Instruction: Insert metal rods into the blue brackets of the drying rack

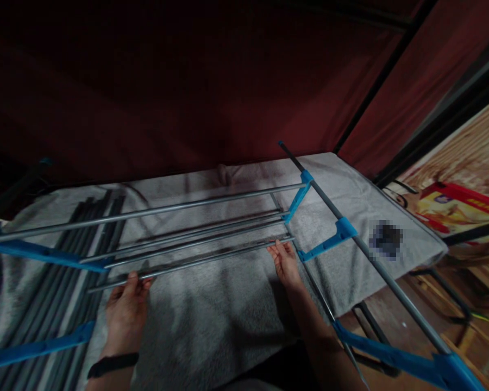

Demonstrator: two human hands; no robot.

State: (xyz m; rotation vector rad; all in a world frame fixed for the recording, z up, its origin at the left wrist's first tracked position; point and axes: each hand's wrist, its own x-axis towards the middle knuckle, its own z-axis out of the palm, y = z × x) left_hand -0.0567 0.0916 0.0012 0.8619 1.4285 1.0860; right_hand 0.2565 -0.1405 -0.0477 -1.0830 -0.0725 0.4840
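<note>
A thin grey metal rod (pixel 212 262) lies crosswise in front of me, pinched by both hands. My left hand (pixel 127 307), with a dark band on its wrist, grips it near the left end. Close to the right end, my right hand (pixel 284 262) holds it between thumb and fingers. Its right tip is beside a blue plastic bracket (pixel 328 243) on the rack's right upright tube (pixel 375 260). More grey crossbars (pixel 204 237) run behind it, between the right brackets and a blue bracket (pixel 44 254) at the left. A thicker top crossbar (pixel 179 207) spans the far side.
Several loose grey tubes (pixel 61 277) lie on the grey cloth (pixel 236 320) at left, under the lower left blue bracket (pixel 36 346). A pixelated dark object (pixel 386 239) sits at right. Beyond are a red-yellow box (pixel 456 209) and dark red fabric (pixel 187 81).
</note>
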